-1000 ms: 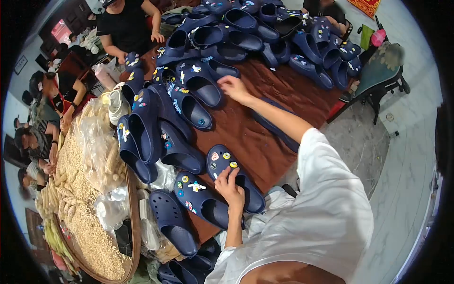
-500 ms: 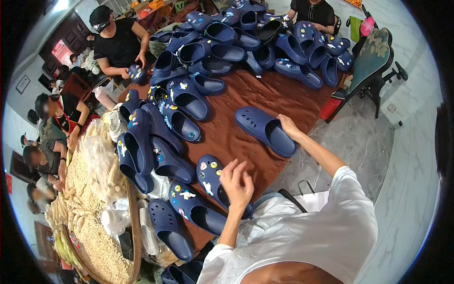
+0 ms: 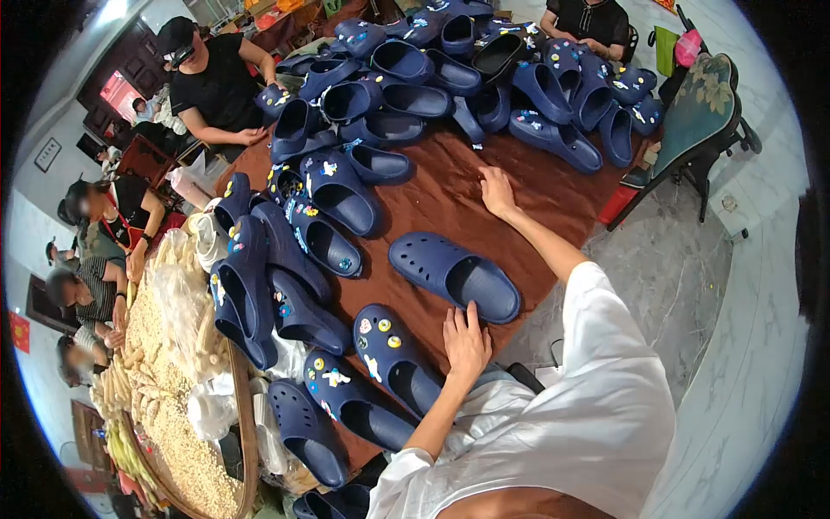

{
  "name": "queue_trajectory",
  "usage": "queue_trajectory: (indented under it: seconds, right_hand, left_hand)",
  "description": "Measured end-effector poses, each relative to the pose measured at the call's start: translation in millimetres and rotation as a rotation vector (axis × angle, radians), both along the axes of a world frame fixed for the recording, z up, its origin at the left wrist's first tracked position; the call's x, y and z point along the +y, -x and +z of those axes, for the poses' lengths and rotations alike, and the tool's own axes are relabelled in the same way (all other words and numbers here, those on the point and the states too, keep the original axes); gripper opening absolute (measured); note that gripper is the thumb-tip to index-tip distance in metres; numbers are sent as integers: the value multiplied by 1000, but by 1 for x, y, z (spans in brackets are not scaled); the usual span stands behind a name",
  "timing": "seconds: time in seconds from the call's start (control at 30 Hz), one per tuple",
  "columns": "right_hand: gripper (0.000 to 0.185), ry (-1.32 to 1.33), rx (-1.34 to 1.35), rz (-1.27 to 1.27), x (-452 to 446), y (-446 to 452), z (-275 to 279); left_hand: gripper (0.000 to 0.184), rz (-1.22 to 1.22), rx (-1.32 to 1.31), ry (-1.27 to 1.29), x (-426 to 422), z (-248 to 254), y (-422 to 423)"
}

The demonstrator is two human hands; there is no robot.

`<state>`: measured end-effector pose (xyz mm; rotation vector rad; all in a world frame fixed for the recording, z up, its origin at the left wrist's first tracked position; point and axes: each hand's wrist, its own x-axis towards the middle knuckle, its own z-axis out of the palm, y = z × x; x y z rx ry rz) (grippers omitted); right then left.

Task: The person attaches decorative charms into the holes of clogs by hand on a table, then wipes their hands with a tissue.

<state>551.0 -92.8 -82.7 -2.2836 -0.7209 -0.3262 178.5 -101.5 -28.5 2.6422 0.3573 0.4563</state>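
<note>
A plain navy clog point(image 3: 419, 257) with no charms lies on the brown cloth in front of me, its toe to the left. My left hand point(image 3: 467, 342) rests at its near side, fingers spread and touching the rim by the heel opening. Beyond the clog, my right hand point(image 3: 497, 192) is stretched out low over the cloth, fingers extended with nothing visible in them. A tiny white-and-blue piece point(image 3: 478, 146) lies ahead of those fingers. Left of my left hand sit two clogs with charms, the nearer one point(image 3: 385, 339) and another point(image 3: 333, 381).
Many navy clogs point(image 3: 402, 60) are heaped along the far side of the brown cloth point(image 3: 553, 203). A tray of pale kernels point(image 3: 186, 424) stands at left. Several people sit around. A green chair point(image 3: 700, 112) is at right.
My right hand has let go of the plain clog and moved away over the cloth. The clog now lies further left and nearer me. My left hand has come onto its edge.
</note>
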Motion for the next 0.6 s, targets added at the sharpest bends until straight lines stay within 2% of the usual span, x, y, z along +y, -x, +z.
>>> queue_trajectory:
  seconds: [0.07, 0.17, 0.33, 0.47, 0.53, 0.6]
  right_hand:
    - [33, -14, -82, 19, 17, -26, -1]
    - [44, 27, 43, -78, 43, -57, -3]
    - [52, 32, 56, -197, 67, -82, -6]
    - [46, 124, 38, -240, 70, -88, -6]
    - [29, 61, -52, -247, 67, -89, -8]
    - [25, 8, -90, -222, 66, -85, -8]
  left_hand:
    - [67, 20, 40, -77, -3, 7, -5]
    - [66, 38, 122, -99, -1, 9, -10]
    - [70, 48, 137, -25, -1, 5, -10]
    - [71, 45, 152, -7, -1, 1, -13]
    - [72, 51, 167, 14, -2, 3, -13]
    - [73, 55, 168, 17, -2, 3, -13]
